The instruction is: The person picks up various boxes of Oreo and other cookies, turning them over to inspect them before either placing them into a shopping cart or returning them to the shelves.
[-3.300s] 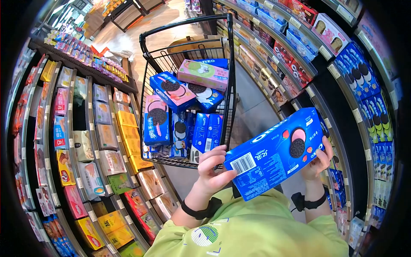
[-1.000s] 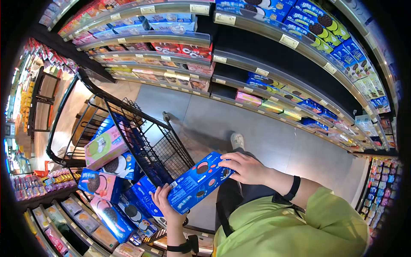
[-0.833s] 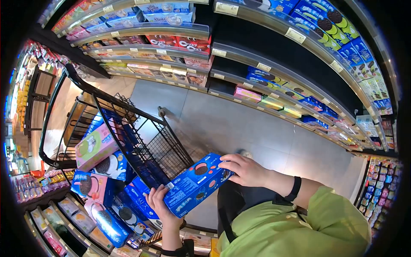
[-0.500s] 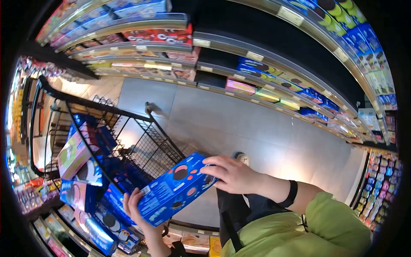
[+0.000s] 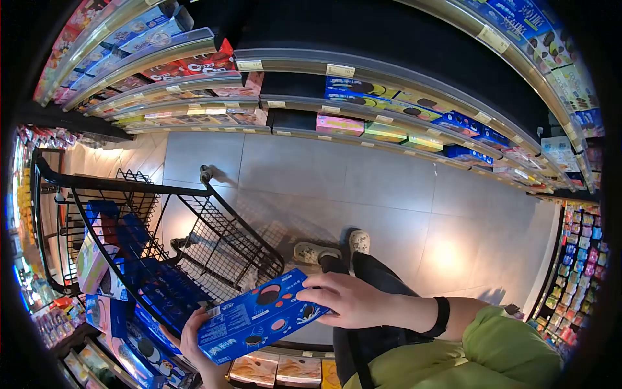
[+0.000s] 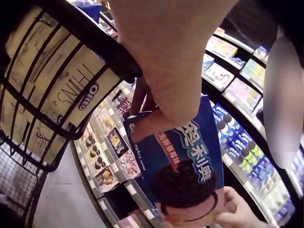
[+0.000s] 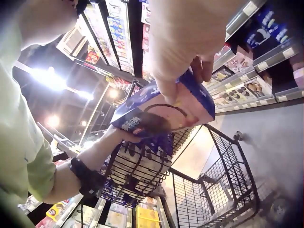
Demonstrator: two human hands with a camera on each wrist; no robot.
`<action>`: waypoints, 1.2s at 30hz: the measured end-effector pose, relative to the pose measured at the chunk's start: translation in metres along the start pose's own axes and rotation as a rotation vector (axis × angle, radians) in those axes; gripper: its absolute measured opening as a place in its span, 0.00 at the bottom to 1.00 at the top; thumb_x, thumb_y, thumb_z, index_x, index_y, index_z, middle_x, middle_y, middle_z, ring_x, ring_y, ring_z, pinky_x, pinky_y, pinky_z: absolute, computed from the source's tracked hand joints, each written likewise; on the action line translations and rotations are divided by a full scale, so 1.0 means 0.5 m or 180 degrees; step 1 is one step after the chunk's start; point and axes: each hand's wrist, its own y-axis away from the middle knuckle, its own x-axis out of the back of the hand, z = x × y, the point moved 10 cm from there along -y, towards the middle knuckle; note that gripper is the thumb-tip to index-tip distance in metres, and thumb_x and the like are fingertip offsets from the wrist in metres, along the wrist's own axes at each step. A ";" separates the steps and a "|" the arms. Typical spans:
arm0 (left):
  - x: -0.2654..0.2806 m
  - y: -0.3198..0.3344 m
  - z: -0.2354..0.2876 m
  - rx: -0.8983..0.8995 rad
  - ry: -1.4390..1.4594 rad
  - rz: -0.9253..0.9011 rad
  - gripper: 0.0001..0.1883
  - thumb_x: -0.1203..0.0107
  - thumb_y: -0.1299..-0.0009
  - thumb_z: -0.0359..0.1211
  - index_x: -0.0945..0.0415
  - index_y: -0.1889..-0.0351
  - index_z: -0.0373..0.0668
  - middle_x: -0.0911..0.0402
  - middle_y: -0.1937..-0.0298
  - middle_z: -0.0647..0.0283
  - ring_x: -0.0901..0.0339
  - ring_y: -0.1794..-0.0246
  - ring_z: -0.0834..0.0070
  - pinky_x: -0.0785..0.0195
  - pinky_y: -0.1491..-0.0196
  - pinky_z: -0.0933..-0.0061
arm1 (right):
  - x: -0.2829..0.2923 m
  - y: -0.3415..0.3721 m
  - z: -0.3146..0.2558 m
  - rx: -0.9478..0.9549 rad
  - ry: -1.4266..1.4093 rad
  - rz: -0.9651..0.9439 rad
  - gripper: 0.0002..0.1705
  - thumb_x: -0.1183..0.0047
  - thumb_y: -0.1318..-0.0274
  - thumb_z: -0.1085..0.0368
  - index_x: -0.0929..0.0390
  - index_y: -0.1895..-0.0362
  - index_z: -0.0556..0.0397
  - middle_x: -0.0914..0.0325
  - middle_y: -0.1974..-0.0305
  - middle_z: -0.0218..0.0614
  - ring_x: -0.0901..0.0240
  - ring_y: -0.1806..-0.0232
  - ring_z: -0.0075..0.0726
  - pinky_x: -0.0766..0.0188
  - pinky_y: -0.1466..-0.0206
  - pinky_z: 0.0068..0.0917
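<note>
A blue Oreo cookie box (image 5: pixel 259 316) with a pink-filled cookie printed on it lies across both hands in the head view. My left hand (image 5: pixel 192 338) grips its left end, next to the cart basket. At the other end, my right hand (image 5: pixel 346 299) holds the box with fingers over the top edge. In the left wrist view, the left thumb presses on the box (image 6: pixel 183 152), and part of the right hand (image 6: pixel 237 211) shows at the lower end. The right wrist view shows my right hand (image 7: pixel 187 42) gripping the box (image 7: pixel 161 111) from above.
A black wire shopping cart (image 5: pixel 214 191) stands at the left, its basket loaded with several cookie boxes (image 5: pixel 139 343). Shelves of packaged snacks (image 5: pixel 389 100) line the far side. Grey floor tiles (image 5: pixel 389 175) lie between; my shoes (image 5: pixel 359 242) are near the middle.
The view has swung from facing the cart toward the shelves, and the cart has shifted to the left of view. Both hands keep holding the cookie box, now lower left in view.
</note>
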 end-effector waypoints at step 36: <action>-0.115 0.061 -0.134 0.1847 0.2599 -0.0725 0.34 0.67 0.30 0.58 0.27 0.48 0.37 0.23 0.49 0.48 0.27 0.47 0.52 0.40 0.38 0.46 | -0.074 0.126 0.026 -0.0092 -0.0549 0.0420 0.38 0.40 0.54 0.66 0.41 0.37 0.53 0.39 0.47 0.48 0.32 0.51 0.53 0.32 0.50 0.45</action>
